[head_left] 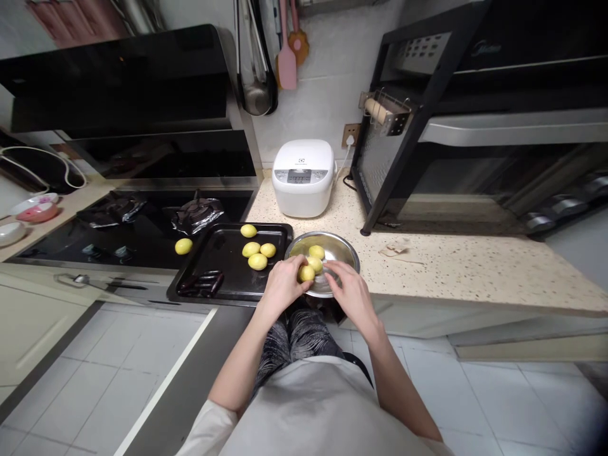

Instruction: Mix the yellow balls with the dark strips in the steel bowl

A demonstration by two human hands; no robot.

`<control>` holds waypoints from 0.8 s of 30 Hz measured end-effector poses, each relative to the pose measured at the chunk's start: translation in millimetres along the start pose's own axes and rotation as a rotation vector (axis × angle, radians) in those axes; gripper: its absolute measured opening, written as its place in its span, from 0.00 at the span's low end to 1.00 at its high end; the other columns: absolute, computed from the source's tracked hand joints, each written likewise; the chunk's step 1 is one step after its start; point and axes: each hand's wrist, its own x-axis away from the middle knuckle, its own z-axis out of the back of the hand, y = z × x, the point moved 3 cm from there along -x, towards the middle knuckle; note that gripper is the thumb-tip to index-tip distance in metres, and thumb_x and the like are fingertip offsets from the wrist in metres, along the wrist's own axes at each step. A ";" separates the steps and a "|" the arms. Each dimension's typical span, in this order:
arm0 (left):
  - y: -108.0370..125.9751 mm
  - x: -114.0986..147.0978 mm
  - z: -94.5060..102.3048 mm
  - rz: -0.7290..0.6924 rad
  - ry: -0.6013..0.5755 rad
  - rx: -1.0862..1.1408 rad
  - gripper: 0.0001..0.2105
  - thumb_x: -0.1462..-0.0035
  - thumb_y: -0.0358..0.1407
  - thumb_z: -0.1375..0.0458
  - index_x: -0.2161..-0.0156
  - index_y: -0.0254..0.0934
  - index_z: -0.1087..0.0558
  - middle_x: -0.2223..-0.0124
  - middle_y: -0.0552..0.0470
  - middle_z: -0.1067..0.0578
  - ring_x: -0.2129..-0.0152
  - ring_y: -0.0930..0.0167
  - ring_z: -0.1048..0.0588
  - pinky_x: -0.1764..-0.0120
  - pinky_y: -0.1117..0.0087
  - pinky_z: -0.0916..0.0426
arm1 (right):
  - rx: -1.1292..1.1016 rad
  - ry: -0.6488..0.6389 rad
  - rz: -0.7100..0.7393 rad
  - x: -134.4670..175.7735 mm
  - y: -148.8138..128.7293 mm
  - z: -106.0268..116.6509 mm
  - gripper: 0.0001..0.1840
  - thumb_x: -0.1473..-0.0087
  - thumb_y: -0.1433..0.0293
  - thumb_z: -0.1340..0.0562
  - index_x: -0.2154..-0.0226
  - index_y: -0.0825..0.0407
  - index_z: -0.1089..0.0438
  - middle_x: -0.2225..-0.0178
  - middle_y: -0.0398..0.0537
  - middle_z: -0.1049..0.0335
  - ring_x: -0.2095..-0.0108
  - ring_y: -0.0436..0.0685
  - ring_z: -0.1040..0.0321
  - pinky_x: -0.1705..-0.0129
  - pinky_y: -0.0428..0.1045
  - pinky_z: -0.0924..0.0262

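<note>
Head view, the only one. I see the left hand at the bowl, grip closed round a yellow oval over its left side. Right hand over the bowl's right side, grip half open, nothing held; fingertips near a second oval, can't tell if touching. Third oval lies farther back in the bowl. Bowl sits at the surface's front edge, just beside the tray's right edge. I count four ovals on the tray, from the middle to its back edge; dark sticks at its front left corner. Stray oval on the stove, just off the tray's left edge. Cooker behind the bowl, toward the surface's back edge. Scrap lies right of the bowl.
</note>
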 end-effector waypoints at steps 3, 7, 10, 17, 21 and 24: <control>0.7 -0.9 1.7 0.014 -0.041 0.004 0.12 0.45 0.32 0.30 0.57 0.39 0.27 0.56 0.48 0.18 0.60 0.61 0.19 0.58 0.64 0.30 | -0.024 -0.015 0.012 -1.4 -3.1 -1.2 0.17 0.33 0.70 0.44 0.50 0.51 0.22 0.47 0.55 0.22 0.46 0.64 0.25 0.42 0.62 0.30; 0.9 -3.6 0.6 0.015 -0.069 0.017 0.11 0.46 0.32 0.29 0.60 0.38 0.25 0.59 0.49 0.17 0.62 0.62 0.19 0.59 0.66 0.31 | -0.032 -0.068 0.095 -9.4 -12.5 -2.4 0.20 0.32 0.73 0.47 0.46 0.50 0.23 0.42 0.54 0.24 0.40 0.62 0.29 0.36 0.62 0.34; 1.0 -4.9 -0.5 0.013 -0.059 0.013 0.11 0.46 0.31 0.29 0.59 0.38 0.25 0.58 0.48 0.17 0.61 0.61 0.19 0.58 0.65 0.31 | 0.021 -0.143 0.160 -16.1 -19.9 -3.9 0.22 0.32 0.75 0.48 0.45 0.50 0.24 0.42 0.53 0.24 0.39 0.62 0.31 0.35 0.62 0.36; -1.6 3.3 -1.9 0.001 0.000 0.027 0.10 0.44 0.31 0.30 0.59 0.38 0.25 0.56 0.47 0.18 0.58 0.60 0.20 0.53 0.59 0.30 | 0.168 -0.157 0.154 -12.3 -21.0 0.0 0.23 0.32 0.75 0.49 0.44 0.50 0.25 0.42 0.54 0.24 0.43 0.66 0.30 0.45 0.62 0.32; -1.8 15.4 -5.4 -0.034 0.046 0.084 0.06 0.39 0.32 0.34 0.58 0.40 0.25 0.56 0.48 0.18 0.54 0.60 0.20 0.47 0.56 0.31 | 0.143 -0.144 0.140 -5.6 -18.2 1.5 0.23 0.31 0.73 0.49 0.42 0.48 0.26 0.41 0.54 0.26 0.41 0.66 0.31 0.43 0.63 0.34; -4.4 24.7 -3.4 -0.051 0.143 0.123 0.06 0.36 0.33 0.37 0.54 0.40 0.25 0.51 0.47 0.20 0.50 0.60 0.22 0.46 0.57 0.30 | 0.118 -0.149 0.130 -3.3 -17.5 1.6 0.23 0.30 0.72 0.50 0.42 0.48 0.26 0.39 0.53 0.27 0.40 0.65 0.32 0.42 0.63 0.34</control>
